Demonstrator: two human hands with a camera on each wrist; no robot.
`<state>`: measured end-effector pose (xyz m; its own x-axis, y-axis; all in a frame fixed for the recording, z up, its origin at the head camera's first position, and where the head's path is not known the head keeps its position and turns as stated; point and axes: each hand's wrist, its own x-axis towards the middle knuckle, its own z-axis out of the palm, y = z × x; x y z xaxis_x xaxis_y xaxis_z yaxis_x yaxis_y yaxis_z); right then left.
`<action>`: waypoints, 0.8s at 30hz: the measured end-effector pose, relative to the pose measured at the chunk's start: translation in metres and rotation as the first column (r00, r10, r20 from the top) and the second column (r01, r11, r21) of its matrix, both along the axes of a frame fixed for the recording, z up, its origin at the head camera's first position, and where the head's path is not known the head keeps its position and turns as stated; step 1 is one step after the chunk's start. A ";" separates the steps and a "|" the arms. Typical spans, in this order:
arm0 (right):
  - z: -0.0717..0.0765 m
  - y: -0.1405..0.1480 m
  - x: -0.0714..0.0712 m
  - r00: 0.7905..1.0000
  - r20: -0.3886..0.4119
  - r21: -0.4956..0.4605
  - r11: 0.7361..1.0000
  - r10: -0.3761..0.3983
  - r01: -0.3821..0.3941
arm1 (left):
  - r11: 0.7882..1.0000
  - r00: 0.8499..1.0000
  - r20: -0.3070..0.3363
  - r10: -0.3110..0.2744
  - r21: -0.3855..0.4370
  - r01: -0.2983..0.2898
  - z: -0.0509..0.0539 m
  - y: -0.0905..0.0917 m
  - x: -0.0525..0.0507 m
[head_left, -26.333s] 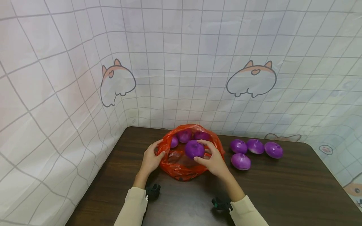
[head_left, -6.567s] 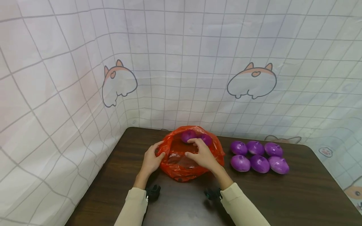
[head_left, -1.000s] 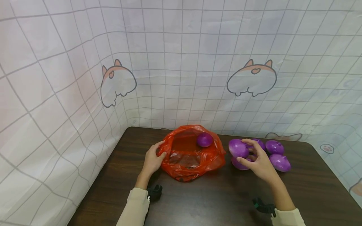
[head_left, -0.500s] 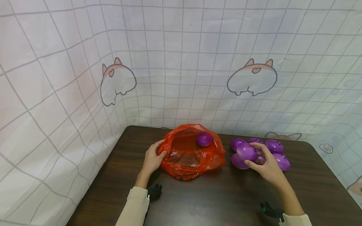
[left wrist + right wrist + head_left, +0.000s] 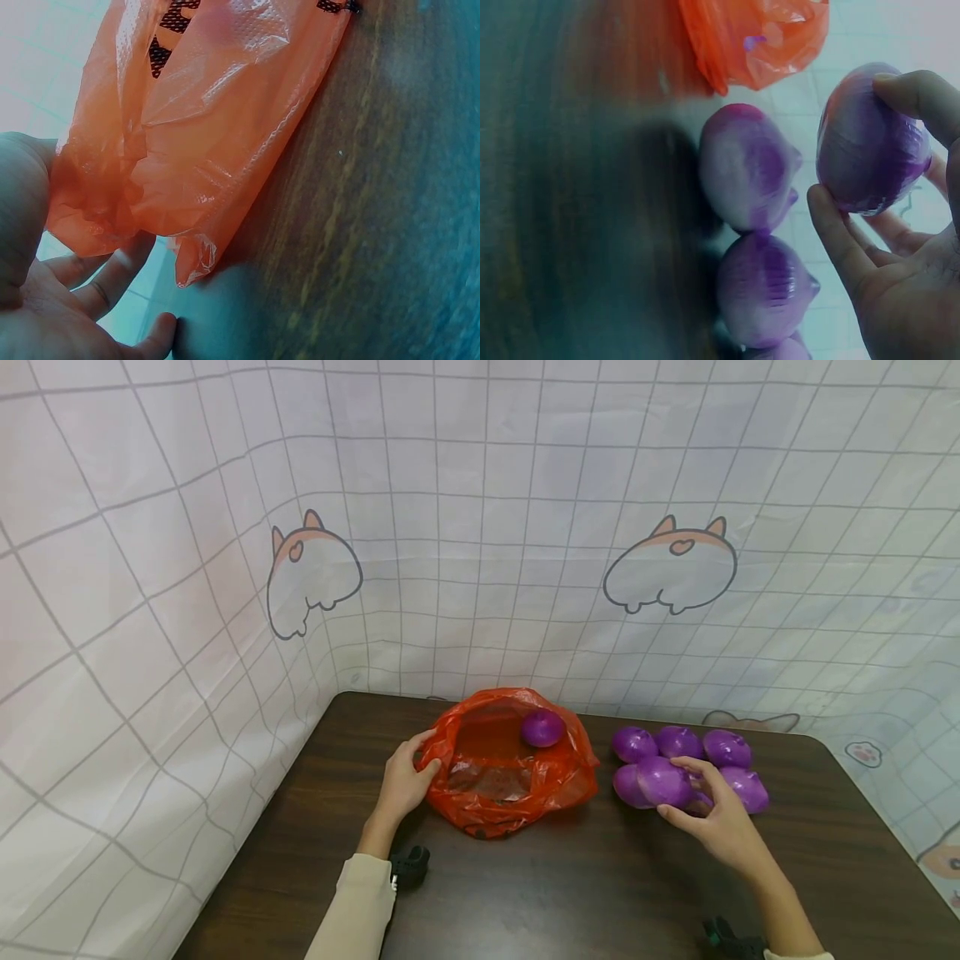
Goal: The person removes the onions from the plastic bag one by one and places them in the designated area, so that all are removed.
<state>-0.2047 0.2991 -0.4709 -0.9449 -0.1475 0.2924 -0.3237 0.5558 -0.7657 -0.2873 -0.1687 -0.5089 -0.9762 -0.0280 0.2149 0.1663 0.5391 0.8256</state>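
My left hand [image 5: 403, 787] holds the left side of the rim of a red plastic bag [image 5: 487, 817], thumb inside the mouth; the left wrist view shows the thin plastic [image 5: 202, 142] between thumb and fingers. One purple onion [image 5: 542, 727] lies inside the bag at its back right. My right hand [image 5: 722, 828] grips another shiny purple onion [image 5: 663, 782] between thumb and fingers. In the right wrist view this held onion [image 5: 866, 142] is apart from the onions beside it. In the head view it hangs over the front row, partly hiding one onion there.
Right of the bag, purple onions stand in two rows on the dark wooden table [image 5: 510, 902]. The back row has a left onion [image 5: 633, 744], a middle onion [image 5: 679, 742] and a right onion [image 5: 727, 748]. A gridded cloth [image 5: 480, 543] hangs behind the table.
Within the last second my right hand has carried its onion rightward and down toward me over the rows. Since 6.6 s ago one onion has left the bag. The left hand stays put.
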 end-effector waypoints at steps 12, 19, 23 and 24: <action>-0.017 0.001 0.009 0.998 -0.040 0.032 0.998 0.058 -0.057 | 1.000 1.000 0.011 0.004 0.011 -0.005 0.003 0.001 0.001; -0.022 0.002 0.011 0.995 -0.041 0.064 0.994 0.089 -0.086 | 1.000 1.000 0.017 0.003 0.013 -0.004 0.004 0.001 0.002; -0.025 0.004 0.010 0.991 -0.039 0.065 0.990 0.130 -0.127 | 1.000 1.000 0.023 0.001 0.013 -0.001 0.004 0.001 0.002; -0.026 0.004 0.010 0.990 -0.038 0.069 0.988 0.139 -0.136 | 1.000 1.000 0.022 0.001 0.011 -0.001 0.004 0.001 0.002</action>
<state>-0.1945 0.3031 -0.4969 -0.9013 -0.2952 0.3169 -0.4317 0.5529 -0.7127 -0.2853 -0.1680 -0.5049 -0.9808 -0.0309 0.1927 0.1474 0.5300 0.8351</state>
